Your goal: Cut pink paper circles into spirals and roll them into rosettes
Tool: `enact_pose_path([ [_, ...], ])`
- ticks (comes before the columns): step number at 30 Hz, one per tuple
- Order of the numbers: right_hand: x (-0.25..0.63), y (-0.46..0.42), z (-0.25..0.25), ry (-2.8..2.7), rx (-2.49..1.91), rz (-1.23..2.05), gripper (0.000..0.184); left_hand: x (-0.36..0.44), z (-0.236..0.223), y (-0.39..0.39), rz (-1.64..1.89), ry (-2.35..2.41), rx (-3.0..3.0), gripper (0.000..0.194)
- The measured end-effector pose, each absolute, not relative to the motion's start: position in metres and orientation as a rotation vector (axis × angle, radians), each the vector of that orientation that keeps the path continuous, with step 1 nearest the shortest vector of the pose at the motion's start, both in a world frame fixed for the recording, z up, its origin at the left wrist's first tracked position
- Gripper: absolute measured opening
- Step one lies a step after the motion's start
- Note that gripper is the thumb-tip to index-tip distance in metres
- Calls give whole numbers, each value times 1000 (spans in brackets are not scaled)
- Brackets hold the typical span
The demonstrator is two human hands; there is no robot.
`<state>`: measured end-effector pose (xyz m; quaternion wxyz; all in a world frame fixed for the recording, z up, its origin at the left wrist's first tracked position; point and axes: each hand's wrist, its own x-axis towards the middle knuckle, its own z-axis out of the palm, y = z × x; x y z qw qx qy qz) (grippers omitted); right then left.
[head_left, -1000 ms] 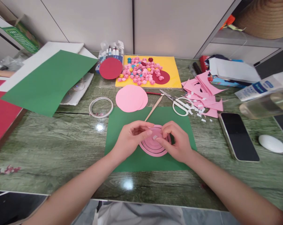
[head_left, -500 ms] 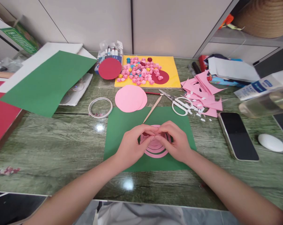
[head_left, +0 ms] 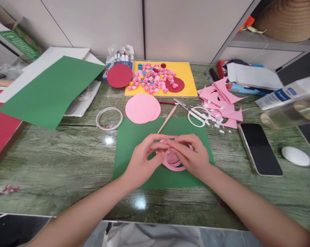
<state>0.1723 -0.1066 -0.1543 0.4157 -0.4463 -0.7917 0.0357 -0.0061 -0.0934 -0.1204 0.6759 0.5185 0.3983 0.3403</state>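
Your left hand (head_left: 141,160) and right hand (head_left: 196,156) (set close together) pinch the pink spiral (head_left: 172,158) over the green sheet (head_left: 127,151), just beside the stick (head_left: 167,119) on the bench (head_left: 59,164).

Light is bright and soft; two glare spots (head_left: 109,140) shine nearside of the tape roll (head_left: 97,120); fine detail looks smeared.
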Motion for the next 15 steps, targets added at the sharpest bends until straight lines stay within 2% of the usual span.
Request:
enact_pose_path([
  [4, 173, -106, -152, -1944, -1060, 34, 37, -8, -121, -89, 702, 781, 841, 38],
  [7, 173, -106, -154, -1929, -1029, 32, 38, -7, -122, -87, 682, 779, 772, 36],
  [15, 172, -108, -155, -1907, -1091, 130, 15, -3, -128, -88, 678, 802, 838, 31],
])
